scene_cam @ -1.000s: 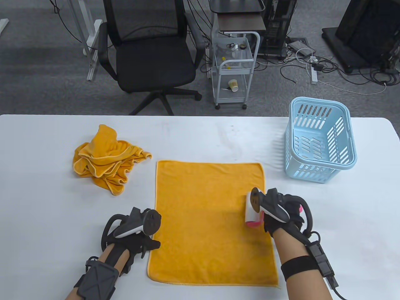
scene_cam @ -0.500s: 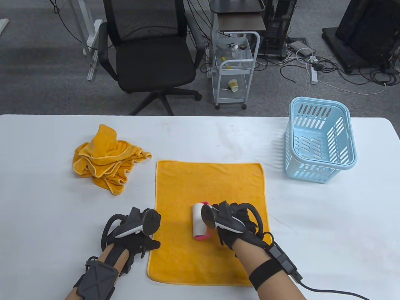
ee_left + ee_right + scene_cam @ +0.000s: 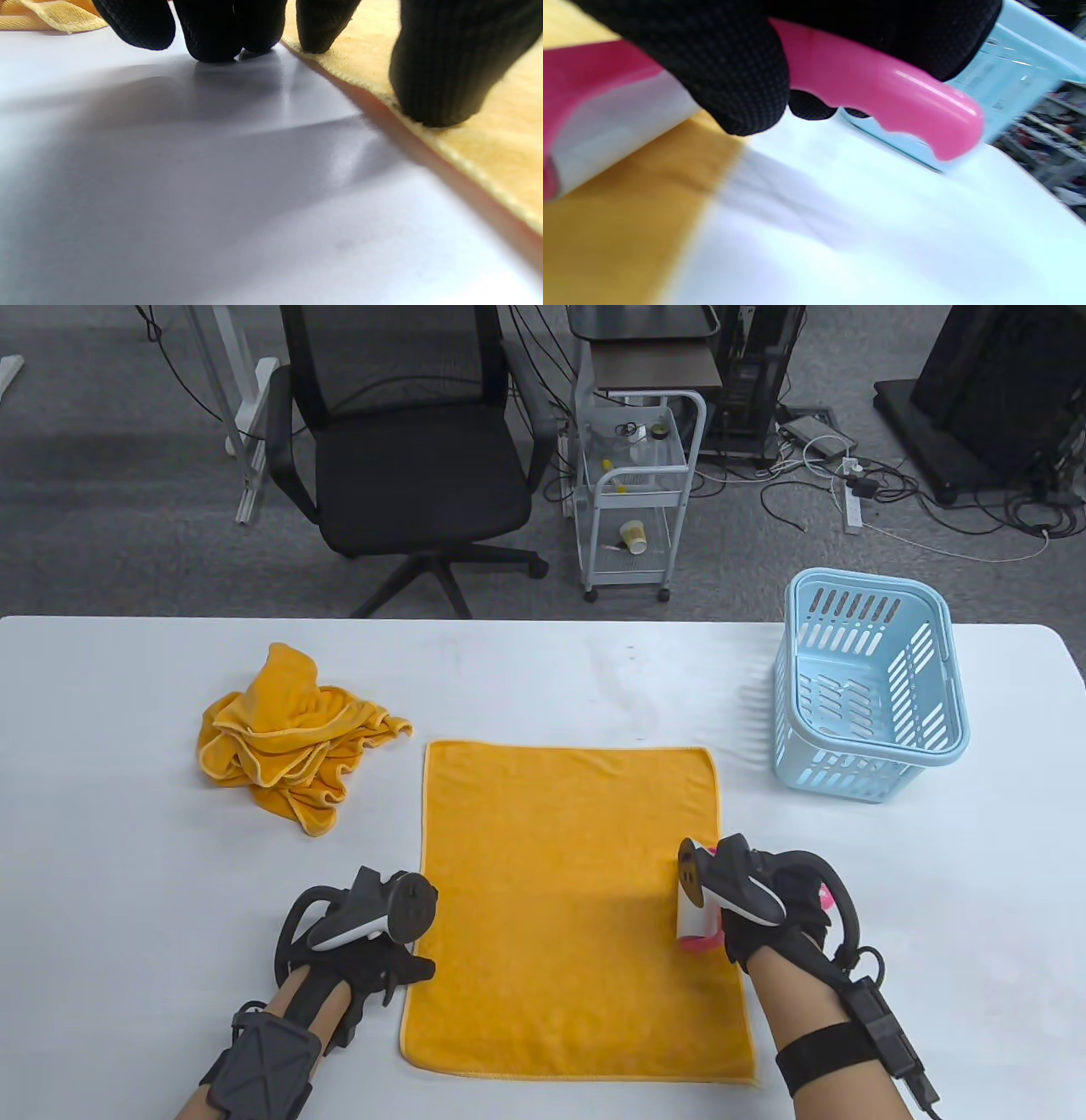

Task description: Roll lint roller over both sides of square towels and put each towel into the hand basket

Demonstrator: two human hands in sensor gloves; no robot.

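An orange square towel (image 3: 568,899) lies flat on the white table (image 3: 127,831). My right hand (image 3: 764,912) grips the pink handle of a lint roller (image 3: 696,920), whose white roll rests on the towel near its right edge. In the right wrist view the pink handle (image 3: 882,97) passes under my curled fingers (image 3: 734,80) and the roll (image 3: 606,123) touches the towel (image 3: 606,237). My left hand (image 3: 373,950) presses its fingertips (image 3: 441,80) down at the towel's left edge (image 3: 466,161). A crumpled heap of orange towels (image 3: 284,738) sits at the left. The light blue hand basket (image 3: 870,687) stands at the right.
Beyond the table's far edge stand a black office chair (image 3: 407,449) and a white trolley (image 3: 636,492), with cables on the floor. Bare table (image 3: 933,899) stretches to the right of the towel, below the basket.
The right hand rolled the lint roller left to the towel's middle, then back right to its right edge. The left hand has stayed at the towel's left edge.
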